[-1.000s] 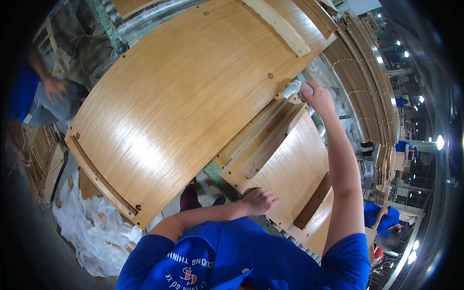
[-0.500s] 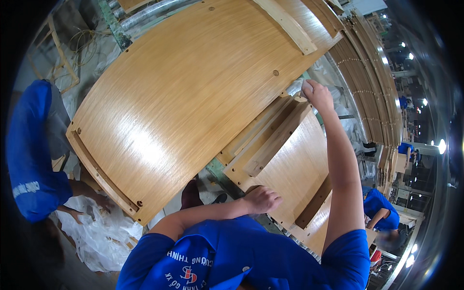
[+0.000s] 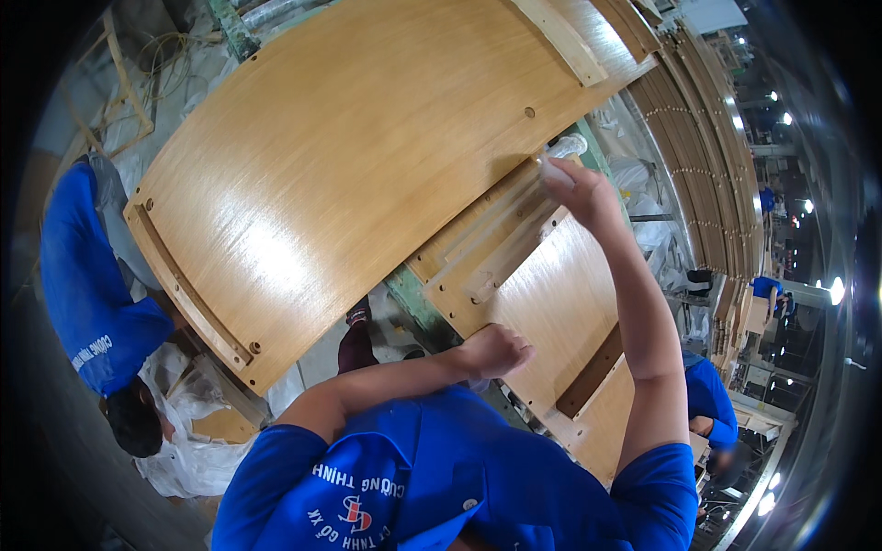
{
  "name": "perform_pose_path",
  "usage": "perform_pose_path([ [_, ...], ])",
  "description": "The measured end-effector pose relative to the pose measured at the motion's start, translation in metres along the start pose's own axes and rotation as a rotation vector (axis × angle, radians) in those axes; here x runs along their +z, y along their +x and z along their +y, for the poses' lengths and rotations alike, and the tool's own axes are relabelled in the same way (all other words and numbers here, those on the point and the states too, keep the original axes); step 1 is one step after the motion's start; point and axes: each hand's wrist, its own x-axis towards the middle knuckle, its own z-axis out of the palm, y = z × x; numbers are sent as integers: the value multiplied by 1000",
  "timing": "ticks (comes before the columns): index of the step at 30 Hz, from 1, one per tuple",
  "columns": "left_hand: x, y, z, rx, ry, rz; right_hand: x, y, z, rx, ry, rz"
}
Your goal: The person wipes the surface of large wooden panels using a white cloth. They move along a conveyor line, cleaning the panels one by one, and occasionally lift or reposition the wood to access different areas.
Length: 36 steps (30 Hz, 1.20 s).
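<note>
Right hand (image 3: 574, 188) up at the far end of the lower wooden panel (image 3: 551, 303), fingers closed around a small whitish cloth or pad (image 3: 565, 147), pressing it right where that panel tucks under the edge of the big curved panel (image 3: 349, 174). Looks like the pad is worked into the seam, where the cleats (image 3: 496, 248) run along the lower panel's near side. Left hand (image 3: 496, 349) sits at the panel's near corner, fingers curled shut into a loose fist on the wood, seemingly bracing the piece so it holds steady under the reach. The big curved panel lies glossy across the green frame (image 3: 409, 298), overhanging and covering much of the lower one, so the seam is a tight spot to get into. Off the left edge, a person in a blue shirt (image 3: 87, 285) bends over crumpled white plastic sheeting (image 3: 179, 404). Right of the worktop, stacked curved slats (image 3: 698, 156) line the aisle, with another blue-shirted person (image 3: 712, 399) close to the elbow.
</note>
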Motion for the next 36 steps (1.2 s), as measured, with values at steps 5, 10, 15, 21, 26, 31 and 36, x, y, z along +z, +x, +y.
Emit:
perform_pose_path([
  [5,2,-1,2,19,37,-9,14,-19,-9,-182,-8,86],
  [10,6,-3,2,16,98,37,10,-21,-22,-134,11,28],
  [15,7,-4,4,21,131,53,13,-26,-26,-141,-29,28],
  [21,10,-6,5,-9,196,27,22,-45,-45,-234,64,59],
  [26,9,-5,8,-40,239,-47,32,-64,-63,-277,117,-35],
  [31,10,-6,6,-20,218,-19,38,-80,-93,-330,187,-71],
  [36,6,-6,10,13,240,27,48,-93,-107,-419,175,-55],
])
